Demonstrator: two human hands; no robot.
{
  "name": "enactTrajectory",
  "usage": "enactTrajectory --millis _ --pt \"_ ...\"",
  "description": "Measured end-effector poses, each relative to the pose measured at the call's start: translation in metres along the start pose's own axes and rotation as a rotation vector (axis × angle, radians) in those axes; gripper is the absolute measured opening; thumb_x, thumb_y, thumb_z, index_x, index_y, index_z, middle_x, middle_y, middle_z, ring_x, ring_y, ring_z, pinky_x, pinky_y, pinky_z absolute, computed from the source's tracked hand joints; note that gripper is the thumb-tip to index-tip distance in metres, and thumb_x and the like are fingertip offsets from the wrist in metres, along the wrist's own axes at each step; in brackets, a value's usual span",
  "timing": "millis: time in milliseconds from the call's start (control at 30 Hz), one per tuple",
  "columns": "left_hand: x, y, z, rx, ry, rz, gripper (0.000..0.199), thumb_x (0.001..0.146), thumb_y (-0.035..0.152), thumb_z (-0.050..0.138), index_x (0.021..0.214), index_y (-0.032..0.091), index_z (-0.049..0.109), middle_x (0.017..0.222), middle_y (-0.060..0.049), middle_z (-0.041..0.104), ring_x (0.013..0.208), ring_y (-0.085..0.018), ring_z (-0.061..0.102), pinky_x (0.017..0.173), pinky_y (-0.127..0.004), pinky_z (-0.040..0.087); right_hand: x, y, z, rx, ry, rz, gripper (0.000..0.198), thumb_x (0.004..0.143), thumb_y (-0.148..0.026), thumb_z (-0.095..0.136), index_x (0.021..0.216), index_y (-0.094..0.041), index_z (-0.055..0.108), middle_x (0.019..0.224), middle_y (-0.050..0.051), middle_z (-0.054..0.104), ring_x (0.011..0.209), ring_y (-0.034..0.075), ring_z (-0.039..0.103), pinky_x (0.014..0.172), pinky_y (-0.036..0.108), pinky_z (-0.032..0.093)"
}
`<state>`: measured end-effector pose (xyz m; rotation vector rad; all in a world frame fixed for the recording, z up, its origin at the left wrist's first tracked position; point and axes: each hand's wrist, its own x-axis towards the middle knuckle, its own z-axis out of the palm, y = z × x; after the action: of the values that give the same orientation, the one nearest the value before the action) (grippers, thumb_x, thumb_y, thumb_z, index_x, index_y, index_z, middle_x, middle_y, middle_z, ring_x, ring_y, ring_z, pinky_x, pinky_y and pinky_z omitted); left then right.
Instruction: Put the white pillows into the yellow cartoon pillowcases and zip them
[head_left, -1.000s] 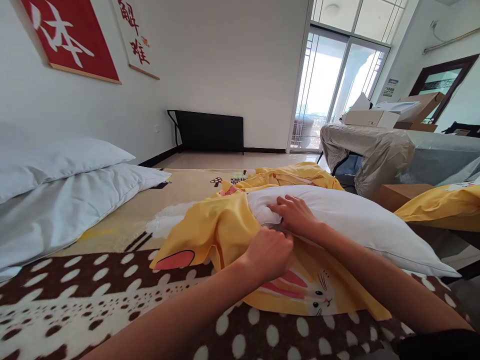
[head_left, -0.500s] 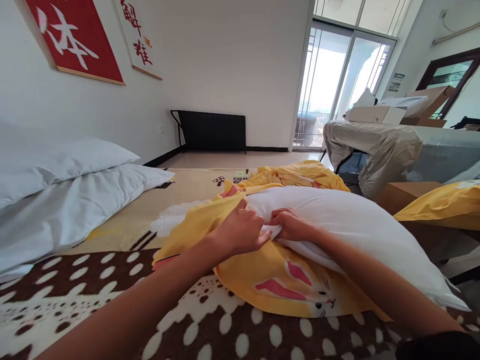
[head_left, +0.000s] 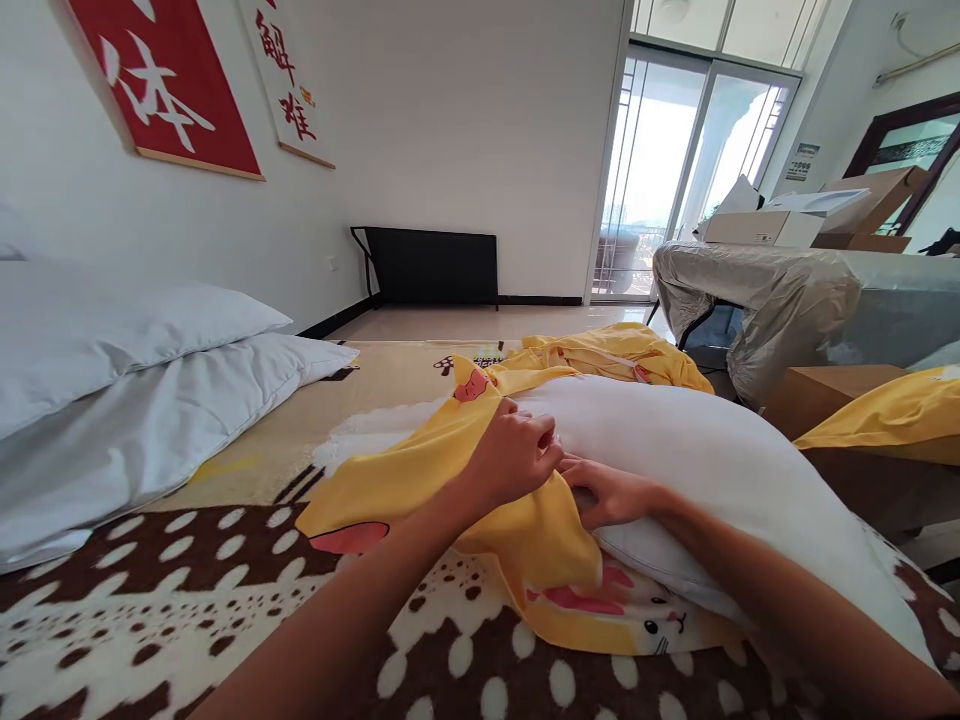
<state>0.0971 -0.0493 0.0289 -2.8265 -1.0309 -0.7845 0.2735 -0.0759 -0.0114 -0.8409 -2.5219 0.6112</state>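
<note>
A white pillow lies on the bed at the centre right, its near left end at my hands. Around that end spreads a yellow pillowcase with pink patches and a rabbit print, partly under the pillow. My left hand is closed in a fist on the pillowcase's raised edge. Close beside it, my right hand has its fingers curled on the pillow's end, at the pillowcase opening. The fingertips of my right hand are partly hidden.
Two white pillows are stacked at the left. A brown and cream patterned blanket covers the bed. More yellow cloth lies beyond the pillow. At the right stand a cardboard box and a plastic-covered table with boxes.
My left hand has moved slightly right with the pillowcase edge. My right hand has shifted right and down, and the white corner it pinched no longer shows. The pillowcase front has folded over the rabbit print.
</note>
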Motion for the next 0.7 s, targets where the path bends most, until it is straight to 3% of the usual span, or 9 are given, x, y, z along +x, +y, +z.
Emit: enactTrajectory --millis 100,167,200,267,300,367,500,600,700 --pt "-0.045 -0.018 -0.018 -0.097 0.134 -0.076 0.024 0.085 0.029 0.038 0.085 0.017 0.059 0.090 -0.006 0.064 0.086 -0.019 0.057 0.088 -0.037 0.034 -0.007 -0.004 -0.005 0.389 -0.096 0.011 0.025 0.078 -0.039 0.061 0.085 -0.015 0.066 0.095 0.003 0.062 0.092 0.018 0.053 0.089 0.030 0.041" --pt "-0.081 -0.027 -0.020 -0.243 0.169 -0.260 0.030 0.086 0.037 0.036 0.078 0.017 0.057 0.081 -0.006 0.063 0.081 -0.019 0.056 0.079 -0.034 0.038 -0.009 -0.002 -0.005 0.644 -0.065 0.131 0.031 0.077 -0.044 0.061 0.084 -0.014 0.066 0.089 0.002 0.063 0.084 0.016 0.055 0.079 0.027 0.044" --pt "-0.099 -0.031 -0.017 -0.375 0.087 -0.392 0.037 0.086 0.044 0.036 0.068 0.017 0.055 0.069 -0.005 0.061 0.069 -0.018 0.056 0.070 -0.032 0.039 -0.009 -0.001 -0.004 0.752 -0.033 0.192 0.032 0.076 -0.045 0.063 0.083 -0.014 0.067 0.084 0.002 0.064 0.080 0.015 0.056 0.074 0.026 0.044" --pt "-0.130 -0.039 -0.005 -0.740 -0.249 -0.684 0.049 0.081 0.059 0.041 0.060 0.017 0.053 0.055 -0.005 0.059 0.054 -0.018 0.055 0.055 -0.029 0.037 -0.007 0.002 0.000 0.911 0.054 0.282 0.031 0.073 -0.044 0.067 0.082 -0.014 0.068 0.077 0.000 0.064 0.074 0.014 0.057 0.071 0.024 0.044" --pt "-0.142 -0.043 0.003 -0.927 -0.366 -0.831 0.050 0.075 0.064 0.048 0.066 0.016 0.057 0.060 -0.006 0.063 0.054 -0.019 0.058 0.051 -0.028 0.037 -0.005 0.002 0.002 0.961 0.101 0.308 0.030 0.072 -0.043 0.068 0.081 -0.014 0.069 0.075 0.000 0.065 0.073 0.013 0.057 0.071 0.024 0.044" --pt "-0.155 -0.051 0.016 -1.253 -0.375 -1.039 0.055 0.066 0.066 0.061 0.088 0.015 0.062 0.085 -0.012 0.070 0.069 -0.024 0.065 0.052 -0.028 0.043 -0.001 -0.001 0.004 1.025 0.189 0.342 0.028 0.070 -0.040 0.071 0.080 -0.014 0.070 0.074 0.000 0.066 0.072 0.013 0.058 0.071 0.024 0.045" --pt "-0.141 -0.061 0.033 -1.608 0.063 -1.126 0.056 0.071 0.058 0.065 0.113 0.023 0.057 0.121 -0.011 0.062 0.106 -0.028 0.060 0.074 -0.036 0.054 0.005 -0.017 0.007 1.034 0.264 0.396 0.032 0.070 -0.044 0.071 0.083 -0.015 0.069 0.078 0.002 0.066 0.073 0.015 0.060 0.071 0.026 0.046" --pt "-0.104 -0.067 0.041 -1.648 0.434 -1.170 0.045 0.072 0.045 0.070 0.111 0.024 0.060 0.118 -0.008 0.064 0.103 -0.026 0.063 0.078 -0.037 0.055 0.007 -0.032 0.012 0.886 0.265 0.392 0.033 0.074 -0.047 0.066 0.081 -0.015 0.066 0.076 0.000 0.063 0.068 0.012 0.055 0.065 0.023 0.044" --pt "-0.061 -0.080 0.044 -1.617 0.678 -1.160 0.030 0.073 0.026 0.072 0.100 0.018 0.064 0.108 -0.008 0.068 0.091 -0.020 0.066 0.077 -0.031 0.056 0.007 -0.040 0.019 0.789 0.250 0.433 0.031 0.074 -0.044 0.067 0.077 -0.014 0.061 0.067 -0.004 0.054 0.058 0.007 0.045 0.053 0.019 0.038"
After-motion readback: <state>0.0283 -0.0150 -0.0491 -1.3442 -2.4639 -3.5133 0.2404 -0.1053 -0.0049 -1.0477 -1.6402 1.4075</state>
